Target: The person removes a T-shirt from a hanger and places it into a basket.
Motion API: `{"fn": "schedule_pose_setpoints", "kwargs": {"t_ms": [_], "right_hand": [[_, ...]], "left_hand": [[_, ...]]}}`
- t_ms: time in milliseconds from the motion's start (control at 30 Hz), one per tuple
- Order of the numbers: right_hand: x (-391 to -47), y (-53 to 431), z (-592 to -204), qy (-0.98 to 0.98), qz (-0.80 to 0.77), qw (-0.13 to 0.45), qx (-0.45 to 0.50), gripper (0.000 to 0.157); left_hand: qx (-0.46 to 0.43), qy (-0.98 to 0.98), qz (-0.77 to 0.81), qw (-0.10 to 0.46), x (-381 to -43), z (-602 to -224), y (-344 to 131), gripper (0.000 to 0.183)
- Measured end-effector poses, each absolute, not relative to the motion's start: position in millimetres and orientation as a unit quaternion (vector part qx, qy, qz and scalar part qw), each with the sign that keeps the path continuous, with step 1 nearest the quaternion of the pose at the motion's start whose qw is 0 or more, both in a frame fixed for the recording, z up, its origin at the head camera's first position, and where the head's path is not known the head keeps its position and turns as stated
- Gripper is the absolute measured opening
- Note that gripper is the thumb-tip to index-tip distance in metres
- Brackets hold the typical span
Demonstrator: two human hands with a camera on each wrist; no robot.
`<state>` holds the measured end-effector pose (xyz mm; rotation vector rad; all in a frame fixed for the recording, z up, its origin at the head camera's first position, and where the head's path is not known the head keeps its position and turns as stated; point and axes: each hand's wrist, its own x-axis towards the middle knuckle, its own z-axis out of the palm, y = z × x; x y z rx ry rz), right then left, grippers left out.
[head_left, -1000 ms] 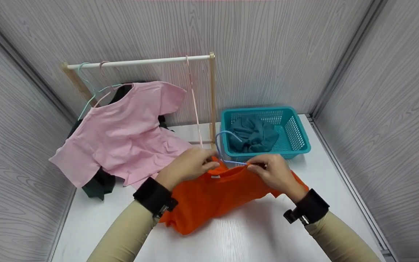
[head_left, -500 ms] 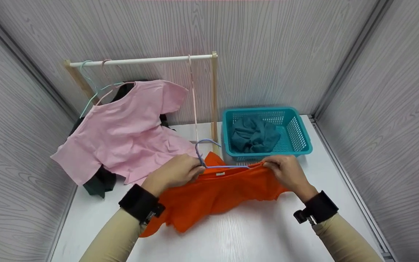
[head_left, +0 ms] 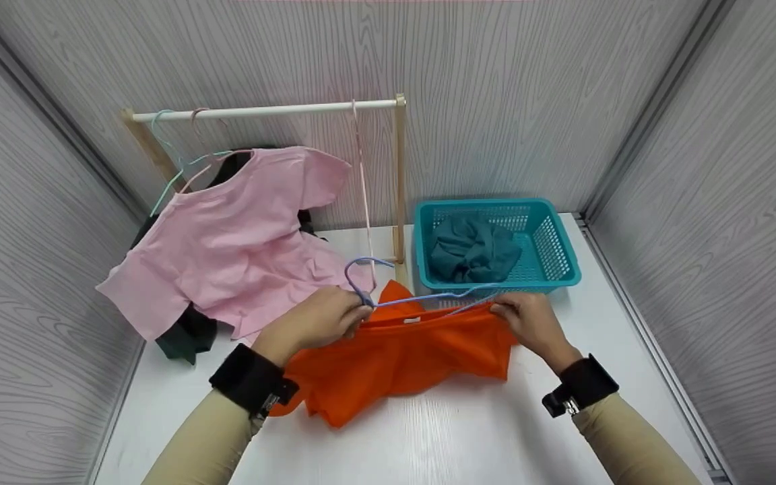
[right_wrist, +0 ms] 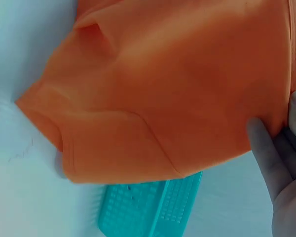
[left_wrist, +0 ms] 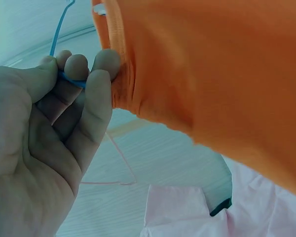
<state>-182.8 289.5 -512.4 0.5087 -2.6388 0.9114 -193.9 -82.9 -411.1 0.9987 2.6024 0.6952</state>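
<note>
An orange T-shirt (head_left: 401,357) hangs bunched from both hands, low over the white table. My left hand (head_left: 314,325) pinches a blue hanger (head_left: 422,298) at the foot of its hook; in the left wrist view its other fingers lie against the ribbed collar (left_wrist: 119,54). The hanger's far arm slants over the neckline, its tip near my right hand (head_left: 535,327). That hand pinches the neckline's right side between thumb and fingers; one finger lies along the orange cloth in the right wrist view. A white label (head_left: 413,320) shows inside the collar.
Behind on the left, a rack with a white rail (head_left: 273,110) carries a pink T-shirt (head_left: 226,236), dark clothing (head_left: 186,337) behind it, and a bare pink hanger (head_left: 364,175). A teal basket (head_left: 566,263) holding a crumpled dark teal garment (head_left: 472,249) stands at the back right.
My left hand has moved left and down with the hanger's hook, and my right hand has moved right along the neckline. The hanger's right arm now shows above the collar.
</note>
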Motion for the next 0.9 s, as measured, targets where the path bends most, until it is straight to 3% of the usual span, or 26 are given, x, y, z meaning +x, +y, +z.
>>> {"fn": "schedule_pose_setpoints", "kwargs": {"t_ms": [233,633,900], "right_hand": [[-181.1,249.7,-521.3,-0.918,0.356,0.070,0.162,0.008],[-171.3,176.2,-525.7,-0.883,0.359,-0.020,0.301,0.015],[-161.0,149.3,-538.9,-0.854,0.365,-0.081,0.363,0.017]], "left_hand": [[0.267,0.896,0.311,0.173,-195.9,-405.4,-64.7,0.021],[0.286,0.903,0.292,0.132,-212.4,-402.2,-18.0,0.026],[0.268,0.894,0.326,0.151,-223.2,-404.0,3.1,0.023]]}}
